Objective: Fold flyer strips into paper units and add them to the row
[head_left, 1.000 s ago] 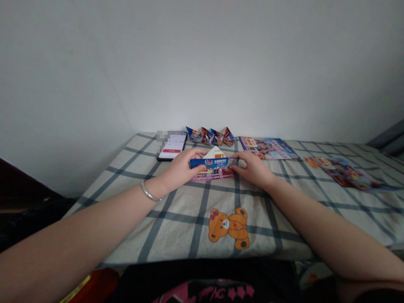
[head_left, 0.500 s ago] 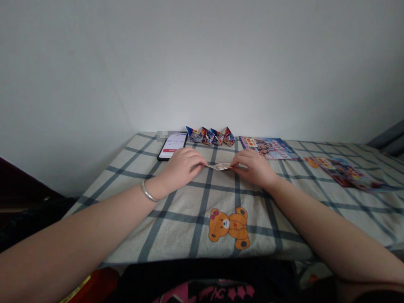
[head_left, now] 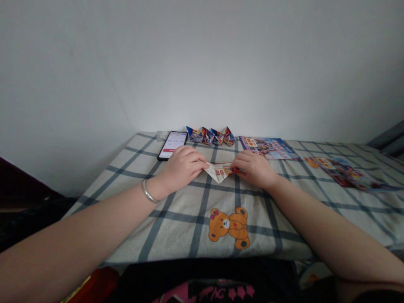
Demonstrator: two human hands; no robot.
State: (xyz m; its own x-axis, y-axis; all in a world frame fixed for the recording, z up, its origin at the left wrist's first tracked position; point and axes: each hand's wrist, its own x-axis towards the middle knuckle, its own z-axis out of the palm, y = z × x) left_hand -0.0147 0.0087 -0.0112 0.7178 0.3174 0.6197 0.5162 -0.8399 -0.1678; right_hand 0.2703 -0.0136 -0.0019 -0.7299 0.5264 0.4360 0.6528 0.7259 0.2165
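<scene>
A small folded piece of printed paper (head_left: 218, 173) is stretched between my two hands above the checked cloth. Its visible face is pale with red and yellow print, and a corner points down towards me. My left hand (head_left: 184, 166), below a silver bangle, pinches the paper's left end. The right end is pinched by my right hand (head_left: 253, 169), whose fingers hide that part of it. Just beyond the paper, several folded paper shapes (head_left: 211, 136) with pointed tips stand in a row.
A phone (head_left: 172, 145) showing a timer lies behind my left hand. Colourful printed sheets (head_left: 273, 148) lie at the back right, with another printed sheet (head_left: 350, 172) farther right. The checked tablecloth (head_left: 176, 235) has a bear picture (head_left: 229, 227). A wall rises behind the table.
The folded paper has tilted and opened out, so its printed face now shows with a corner pointing down. Both hands keep their hold in nearly the same place.
</scene>
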